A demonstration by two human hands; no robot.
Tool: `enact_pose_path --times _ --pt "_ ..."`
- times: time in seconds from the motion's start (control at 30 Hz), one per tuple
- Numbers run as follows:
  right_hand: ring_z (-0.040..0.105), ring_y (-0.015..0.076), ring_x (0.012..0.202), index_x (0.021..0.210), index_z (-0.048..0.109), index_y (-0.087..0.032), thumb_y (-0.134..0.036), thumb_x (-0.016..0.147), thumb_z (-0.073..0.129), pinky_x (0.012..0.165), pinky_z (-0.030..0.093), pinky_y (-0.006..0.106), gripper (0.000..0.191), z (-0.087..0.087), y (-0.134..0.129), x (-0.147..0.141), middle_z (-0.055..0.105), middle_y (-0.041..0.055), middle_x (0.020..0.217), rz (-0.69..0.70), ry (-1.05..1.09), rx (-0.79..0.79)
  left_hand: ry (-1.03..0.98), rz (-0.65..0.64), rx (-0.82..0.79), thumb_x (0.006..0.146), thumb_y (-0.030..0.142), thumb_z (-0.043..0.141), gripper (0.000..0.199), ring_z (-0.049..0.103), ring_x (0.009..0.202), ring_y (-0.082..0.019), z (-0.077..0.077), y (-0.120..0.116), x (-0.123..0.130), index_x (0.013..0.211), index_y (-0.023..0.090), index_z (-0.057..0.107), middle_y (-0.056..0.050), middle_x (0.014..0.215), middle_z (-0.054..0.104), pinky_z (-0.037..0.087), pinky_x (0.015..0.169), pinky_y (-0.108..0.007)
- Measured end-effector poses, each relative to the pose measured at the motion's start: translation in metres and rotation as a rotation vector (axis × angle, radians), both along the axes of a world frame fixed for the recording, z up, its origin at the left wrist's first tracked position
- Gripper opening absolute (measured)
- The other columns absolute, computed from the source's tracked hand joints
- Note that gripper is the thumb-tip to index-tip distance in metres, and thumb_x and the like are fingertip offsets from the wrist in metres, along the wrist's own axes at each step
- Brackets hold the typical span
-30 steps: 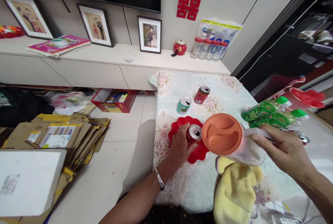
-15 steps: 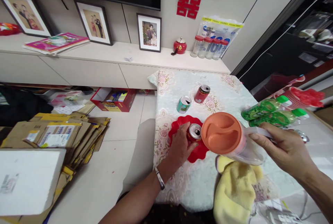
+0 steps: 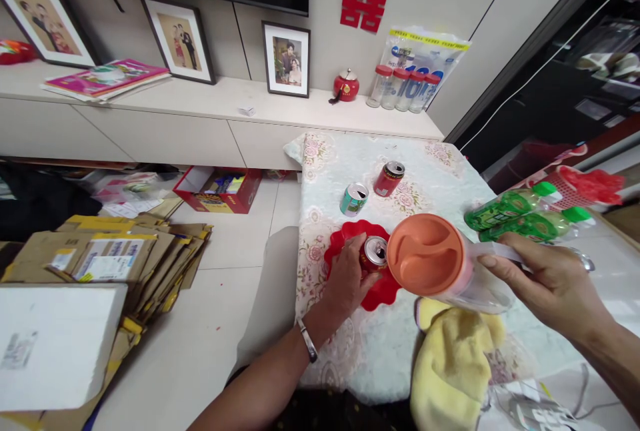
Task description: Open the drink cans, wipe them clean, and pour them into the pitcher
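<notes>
My left hand is wrapped round a dark red drink can, its opened top facing up, over a red scalloped tray. Closed on the pale handle of a clear pitcher with an orange lid is my right hand. The pitcher tilts to the left, and its lid edge is right beside the can's rim; whether they touch I cannot tell. Behind the tray stand a green can and another red can, both opened. A yellow cloth lies in front of the pitcher.
The table has a floral cloth. Two green bottles lie at its right, near a pink basket. Glass jars with red lids stand on the cabinet behind. Flattened cardboard and a white box are at the left.
Both hands keep their holds on the can and the pitcher, with hardly any movement. The whole view has shifted slightly.
</notes>
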State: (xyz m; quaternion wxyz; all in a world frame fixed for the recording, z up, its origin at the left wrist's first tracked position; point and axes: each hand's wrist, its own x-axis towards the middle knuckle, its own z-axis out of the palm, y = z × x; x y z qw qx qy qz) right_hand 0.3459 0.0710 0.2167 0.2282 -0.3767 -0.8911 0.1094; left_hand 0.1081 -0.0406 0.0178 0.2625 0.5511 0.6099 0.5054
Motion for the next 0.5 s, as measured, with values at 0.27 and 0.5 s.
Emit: enact_pose_path --times 0.27,0.5 --pt "0.038 0.0143 0.036 0.064 0.054 -0.028 -0.058 0.092 0.061 0.039 0.027 0.031 0.042 0.0041 0.0004 -0.0032 0.041 -0.0038 0.045 0.044 -0.009 0.055 -0.003 -0.001 -0.013 0.086 0.017 0.073 0.08 0.049 0.148 -0.038 0.001 0.0003 -0.0004 0.156 0.025 0.034 -0.019 0.159 0.049 0.042 0.119 -0.062" --pt "0.035 0.0139 0.036 0.064 0.054 -0.029 -0.056 0.091 0.064 0.039 0.026 0.032 0.04 0.007 -0.0008 -0.0055 0.039 -0.0041 0.044 0.051 0.007 0.071 -0.012 0.013 -0.002 0.086 0.017 0.074 0.079 0.05 0.146 -0.039 0.0006 0.0011 0.0006 0.155 0.023 0.035 -0.019 0.157 0.051 0.044 0.116 -0.064"
